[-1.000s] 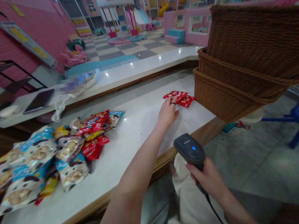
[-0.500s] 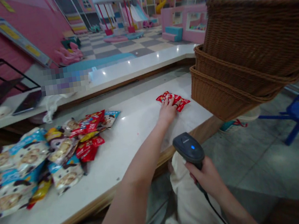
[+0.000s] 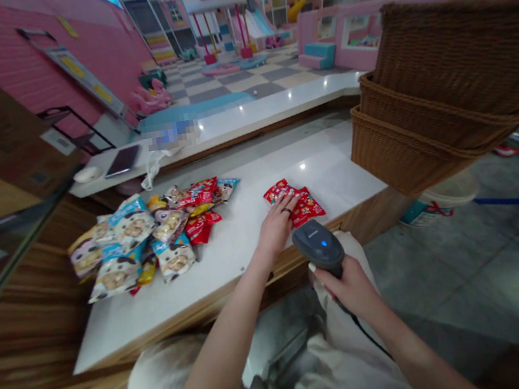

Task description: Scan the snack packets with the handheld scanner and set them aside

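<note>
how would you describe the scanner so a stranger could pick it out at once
At the near edge of the white counter, the right hand holds a dark handheld barcode scanner. It alone shows a glowing blue light, and a black cable trails from it.

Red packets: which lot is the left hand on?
The separate lot under the left hand; the other red packets sit among the cookie bags, further left.

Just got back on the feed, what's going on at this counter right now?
The person's left hand rests on red snack packets on a white counter, while the right hand grips a corded barcode scanner, its blue light on. A pile of snack bags lies to the left, with stacked wicker baskets to the right.
</note>
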Demonstrator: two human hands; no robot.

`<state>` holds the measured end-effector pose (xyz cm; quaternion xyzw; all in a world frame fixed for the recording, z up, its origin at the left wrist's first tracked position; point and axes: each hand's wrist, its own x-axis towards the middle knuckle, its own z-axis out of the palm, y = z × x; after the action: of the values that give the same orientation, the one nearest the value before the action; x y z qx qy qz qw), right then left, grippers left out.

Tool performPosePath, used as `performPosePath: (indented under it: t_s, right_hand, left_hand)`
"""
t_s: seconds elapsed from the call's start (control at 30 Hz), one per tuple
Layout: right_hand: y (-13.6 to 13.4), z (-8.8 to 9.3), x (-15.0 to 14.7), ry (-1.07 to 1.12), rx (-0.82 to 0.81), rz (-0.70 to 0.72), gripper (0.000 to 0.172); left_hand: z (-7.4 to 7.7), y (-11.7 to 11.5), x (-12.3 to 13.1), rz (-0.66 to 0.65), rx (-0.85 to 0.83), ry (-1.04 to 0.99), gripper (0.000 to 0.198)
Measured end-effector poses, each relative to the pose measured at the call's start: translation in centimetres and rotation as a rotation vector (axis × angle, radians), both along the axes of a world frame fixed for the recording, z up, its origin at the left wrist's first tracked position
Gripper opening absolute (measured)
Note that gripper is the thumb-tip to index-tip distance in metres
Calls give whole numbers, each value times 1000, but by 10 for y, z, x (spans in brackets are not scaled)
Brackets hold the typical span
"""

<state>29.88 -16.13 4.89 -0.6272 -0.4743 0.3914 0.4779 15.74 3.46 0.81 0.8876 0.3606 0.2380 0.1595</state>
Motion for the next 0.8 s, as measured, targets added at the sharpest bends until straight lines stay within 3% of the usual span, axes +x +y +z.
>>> performPosePath:
  t_s: [0.2, 0.37, 0.6, 0.8]
  right_hand:
    - [-8, 5, -2, -12, -4, -2, 25]
    - [-11, 6, -2, -38, -8, -1, 24]
    - [-10, 8, -3, 0, -13, 28, 28]
    - [-11, 4, -11, -18, -5, 44, 28]
  left_hand:
    - [-4, 9, -22, -18, -95, -119, 80]
    - [0, 12, -28, -44, -110, -192, 65]
    - [7, 1, -37, 253, -123, -557, 38]
    - [-2, -8, -71, 466, -407, -1113, 43]
